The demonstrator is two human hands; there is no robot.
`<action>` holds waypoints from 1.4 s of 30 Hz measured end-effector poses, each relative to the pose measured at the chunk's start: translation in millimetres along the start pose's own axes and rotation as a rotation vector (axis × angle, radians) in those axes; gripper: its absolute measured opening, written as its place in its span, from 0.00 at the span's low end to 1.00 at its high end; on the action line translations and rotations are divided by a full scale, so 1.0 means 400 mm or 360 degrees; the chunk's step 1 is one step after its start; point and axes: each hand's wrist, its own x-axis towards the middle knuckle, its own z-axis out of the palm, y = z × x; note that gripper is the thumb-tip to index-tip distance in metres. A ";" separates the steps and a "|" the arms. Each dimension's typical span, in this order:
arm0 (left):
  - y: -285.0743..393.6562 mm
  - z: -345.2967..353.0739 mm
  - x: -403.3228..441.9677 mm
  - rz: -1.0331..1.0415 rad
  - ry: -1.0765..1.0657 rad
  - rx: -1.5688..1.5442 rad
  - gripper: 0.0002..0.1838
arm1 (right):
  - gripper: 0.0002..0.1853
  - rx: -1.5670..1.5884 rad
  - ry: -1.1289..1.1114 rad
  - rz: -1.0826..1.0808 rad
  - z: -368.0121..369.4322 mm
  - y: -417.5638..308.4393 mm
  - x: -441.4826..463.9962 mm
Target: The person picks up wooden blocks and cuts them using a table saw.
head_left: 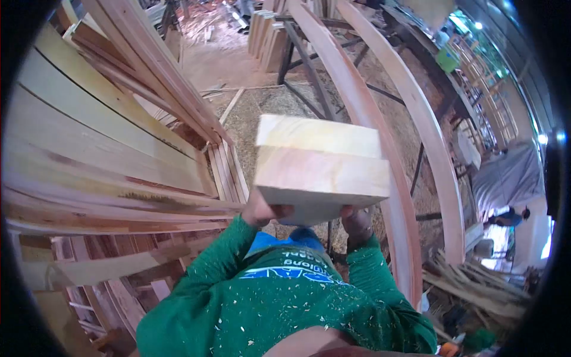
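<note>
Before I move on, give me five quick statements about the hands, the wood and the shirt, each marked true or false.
1. The left hand holds the wood stack. True.
2. The right hand is off the stack. False: the right hand is holding it too.
3. At least two thick pieces make up the stack. True.
4. The shirt is spotless red. False: the shirt is green and pale-speckled.
5. Long planks stretch past the stack on its right. True.

fingers (284, 210): partly hidden by wood blocks (322, 169) | green shirt (256, 309): cut off at bottom
</note>
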 end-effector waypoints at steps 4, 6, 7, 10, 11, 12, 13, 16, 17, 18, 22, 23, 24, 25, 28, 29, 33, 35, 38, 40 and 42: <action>0.098 -0.064 0.247 0.0274 0.0088 -0.0017 0.64 | 0.49 -0.0525 0.0133 -0.0453 -0.095 0.133 0.255; 0.092 -0.090 0.376 0.0370 0.0140 -0.0039 0.63 | 0.44 0.0387 0.0180 -0.0402 -0.084 0.219 0.399; 0.090 -0.105 0.441 0.0418 0.0181 -0.0044 0.62 | 0.43 0.0386 0.0161 -0.0332 -0.113 0.212 0.478; 0.065 -0.137 0.639 0.0514 0.0279 0.0007 0.61 | 0.38 0.0659 -0.0032 -0.0282 -0.093 0.138 0.698; 0.041 -0.158 0.719 0.0544 0.0272 0.0076 0.62 | 0.39 0.0624 -0.0092 -0.0277 -0.082 0.123 0.778; 0.055 -0.183 0.791 0.0564 0.0249 0.0153 0.63 | 0.40 0.0367 -0.0099 -0.0336 -0.090 0.133 0.852; 0.069 -0.198 0.847 0.0568 0.0237 0.0106 0.62 | 0.41 0.0112 -0.0097 -0.0398 -0.098 0.143 0.925; 0.074 -0.242 0.994 0.0598 0.0298 0.0173 0.63 | 0.45 -0.1039 0.0070 -0.0688 -0.202 0.219 1.151; 0.090 -0.259 1.049 0.0584 0.0331 0.0224 0.64 | 0.48 -0.1209 0.0170 -0.0725 -0.215 0.221 1.226; 0.094 -0.279 1.103 0.0613 0.0362 0.0224 0.64 | 0.48 -0.0835 0.0090 -0.0595 -0.186 0.205 1.294; 0.057 -0.399 1.295 0.0626 0.0487 0.0232 0.64 | 0.47 0.0469 -0.0125 -0.0105 -0.060 0.130 1.565; 0.040 -0.440 1.348 0.0616 0.0493 0.0227 0.64 | 0.46 0.0626 -0.0221 -0.0042 -0.036 0.134 1.639; 0.020 -0.485 1.399 0.0603 0.0513 0.0198 0.64 | 0.46 0.0599 -0.0371 -0.0119 -0.029 0.148 1.716; -0.002 -0.528 1.455 0.0603 0.0510 0.0166 0.65 | 0.46 0.0575 -0.0431 -0.0178 -0.017 0.173 1.776; -0.060 -0.662 1.626 0.0658 0.0516 0.0117 0.66 | 0.43 0.0526 -0.0475 -0.0285 0.080 0.184 1.953; -0.055 -0.689 1.667 0.0684 0.0522 0.0140 0.66 | 0.43 0.0531 -0.0466 -0.0308 0.126 0.168 2.010; -0.012 -0.859 1.866 0.0683 0.0516 0.0135 0.67 | 0.43 0.0488 -0.0572 -0.0275 0.197 0.120 2.250; 0.039 -0.953 1.956 0.0856 0.0554 0.0306 0.67 | 0.45 0.0453 -0.0594 -0.0307 0.246 0.072 2.374; 0.029 -1.051 2.067 0.0860 0.0618 0.0443 0.66 | 0.46 0.0516 -0.0682 -0.0297 0.370 0.000 2.504; 0.034 -1.136 2.150 0.0808 0.0605 0.0473 0.65 | 0.47 0.0460 -0.0716 -0.0278 0.436 -0.015 2.613; 0.025 -1.206 2.224 0.0750 0.0637 0.0509 0.63 | 0.49 0.0389 -0.0757 -0.0245 0.489 -0.007 2.737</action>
